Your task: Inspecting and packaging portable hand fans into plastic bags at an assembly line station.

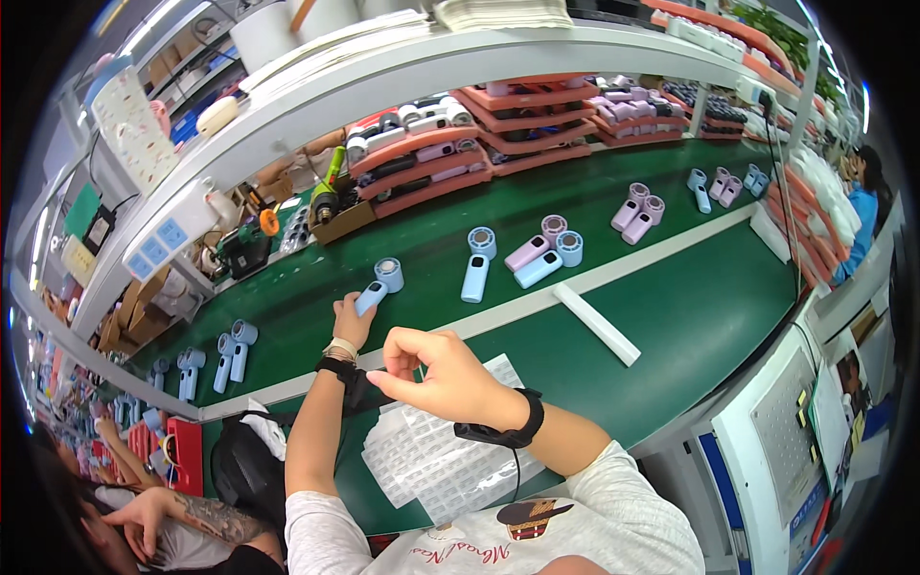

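A light blue handheld fan (388, 275) lies on the green belt, its round head pointing away from me. My left hand (353, 320) has its fingers round the lower end of the handle. Closer to me, my right hand (436, 374) hovers above sheets of small clear stickers (431, 460), fingers curled and the thumb bent toward them. Whether anything tiny sits in that pinch is too small to tell. To the right on the belt lie another blue fan (476, 266), a lilac fan (528, 251) and a blue fan (551, 265) beside it.
More blue fans (233, 353) lie farther left, lilac ones (636, 213) farther right. A white strip (596, 324) rests on the near green surface. Behind the belt stand stacked pink trays (422, 163) and a green-handled tool (327, 196). A co-worker's arm (206, 517) is at lower left.
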Tool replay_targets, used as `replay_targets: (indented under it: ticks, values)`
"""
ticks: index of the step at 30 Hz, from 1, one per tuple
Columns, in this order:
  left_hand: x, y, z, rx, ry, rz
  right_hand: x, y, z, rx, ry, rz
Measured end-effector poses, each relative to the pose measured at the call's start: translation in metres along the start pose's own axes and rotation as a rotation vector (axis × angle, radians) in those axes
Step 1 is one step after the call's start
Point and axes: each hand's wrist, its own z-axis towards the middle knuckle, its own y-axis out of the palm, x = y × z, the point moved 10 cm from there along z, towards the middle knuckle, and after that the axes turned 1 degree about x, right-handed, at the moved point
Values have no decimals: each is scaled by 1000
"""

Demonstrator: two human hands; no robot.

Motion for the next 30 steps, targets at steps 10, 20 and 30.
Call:
replay_targets:
  ticks: [10, 20, 30]
  values:
    - [78, -73, -115, -362, -52, 51, -12, 0, -3, -97, -24, -54]
    - [17, -224, -308, 336, -298, 766, 6, 98, -11, -441, -9, -91]
    - [-55, -241, -354, 467, -710, 708, 73, 352, 10, -1060, -194, -314]
